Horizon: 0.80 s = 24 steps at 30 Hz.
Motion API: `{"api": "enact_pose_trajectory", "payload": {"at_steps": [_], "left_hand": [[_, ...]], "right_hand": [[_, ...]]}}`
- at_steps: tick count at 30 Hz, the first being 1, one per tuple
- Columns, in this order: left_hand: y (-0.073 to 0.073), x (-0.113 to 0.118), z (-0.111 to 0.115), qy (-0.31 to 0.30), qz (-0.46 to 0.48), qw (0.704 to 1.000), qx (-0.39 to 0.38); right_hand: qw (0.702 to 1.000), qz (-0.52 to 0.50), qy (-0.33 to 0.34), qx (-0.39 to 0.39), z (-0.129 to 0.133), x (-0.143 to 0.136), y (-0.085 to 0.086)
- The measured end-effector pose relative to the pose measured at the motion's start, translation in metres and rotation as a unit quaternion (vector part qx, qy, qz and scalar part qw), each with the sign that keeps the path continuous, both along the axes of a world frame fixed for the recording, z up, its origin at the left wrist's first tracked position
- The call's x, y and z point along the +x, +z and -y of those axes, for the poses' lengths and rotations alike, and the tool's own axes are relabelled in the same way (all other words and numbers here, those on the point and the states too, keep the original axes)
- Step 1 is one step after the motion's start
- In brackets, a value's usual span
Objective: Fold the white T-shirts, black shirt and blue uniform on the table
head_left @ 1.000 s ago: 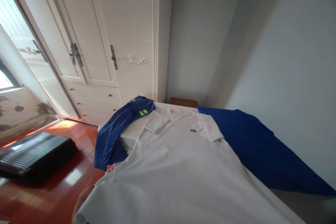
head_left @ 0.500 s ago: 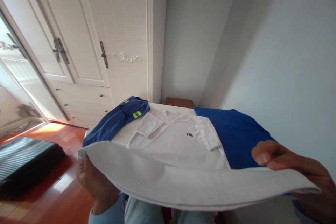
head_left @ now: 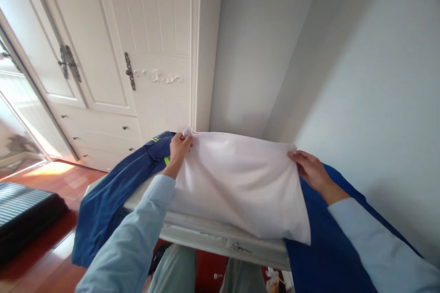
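A white T-shirt [head_left: 240, 178] lies over the table [head_left: 206, 229], its hem drawn up toward the table's far side and a fold at the near edge. My left hand [head_left: 180, 146] pinches the hem's left corner, and my right hand [head_left: 309, 167] pinches the right corner. The printed letters and sleeves are hidden under the raised fabric. Left of the shirt is a dark blue garment [head_left: 117, 192] with yellow-green strips, hanging over the table's edge. A plain blue cloth [head_left: 323, 238] lies at the right, partly beneath my right forearm.
Behind the table rise a white wardrobe [head_left: 161, 41] and a grey wall [head_left: 371, 78]. A black case [head_left: 30, 219] with a ribbed top stands on the reddish wooden floor [head_left: 55, 256] at the left. My legs are at the table's front edge.
Both hands have moved forward and inward, carrying the hem from near me to the far side of the table. The shirt's upper part is now covered, and the table's front edge has come into view.
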<state>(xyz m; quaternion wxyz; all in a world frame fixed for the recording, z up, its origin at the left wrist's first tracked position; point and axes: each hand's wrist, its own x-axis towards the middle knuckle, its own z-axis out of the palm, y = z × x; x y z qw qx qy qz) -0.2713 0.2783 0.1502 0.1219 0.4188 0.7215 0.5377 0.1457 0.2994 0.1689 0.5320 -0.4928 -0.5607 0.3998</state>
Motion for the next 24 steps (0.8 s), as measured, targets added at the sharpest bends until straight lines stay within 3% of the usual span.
{"api": "enact_pose_trajectory", "payload": {"at_steps": [2, 4, 7, 12, 15, 17, 21, 24], "left_hand": [[-0.022, -0.010, -0.018, -0.009, -0.038, 0.996, -0.079], [-0.042, -0.016, -0.023, -0.016, -0.064, 0.992, -0.109], [-0.057, -0.019, -0.017, -0.027, -0.104, 0.987, -0.123], [-0.051, -0.024, -0.002, -0.040, -0.200, 0.964, -0.172], [-0.049, -0.028, 0.004, -0.064, -0.263, 0.932, -0.241], [-0.052, -0.032, 0.005, -0.082, -0.258, 0.930, -0.247], [-0.058, -0.039, 0.002, -0.093, -0.226, 0.943, -0.228], [-0.055, -0.043, 0.001, -0.066, -0.204, 0.951, -0.221]], "right_hand": [[0.993, 0.095, -0.037, -0.066, -0.030, -0.004, -0.032], [0.981, 0.168, -0.039, -0.083, -0.046, -0.005, -0.061], [0.981, 0.181, -0.017, -0.067, -0.054, -0.002, -0.082], [0.987, 0.063, -0.045, -0.142, -0.050, 0.008, -0.073], [0.976, 0.063, -0.015, -0.208, -0.045, 0.012, -0.069], [0.972, 0.091, 0.004, -0.217, -0.043, 0.012, -0.069], [0.986, 0.111, 0.030, -0.119, -0.043, 0.005, -0.063], [0.995, 0.062, -0.044, -0.056, -0.045, 0.000, -0.050]]}}
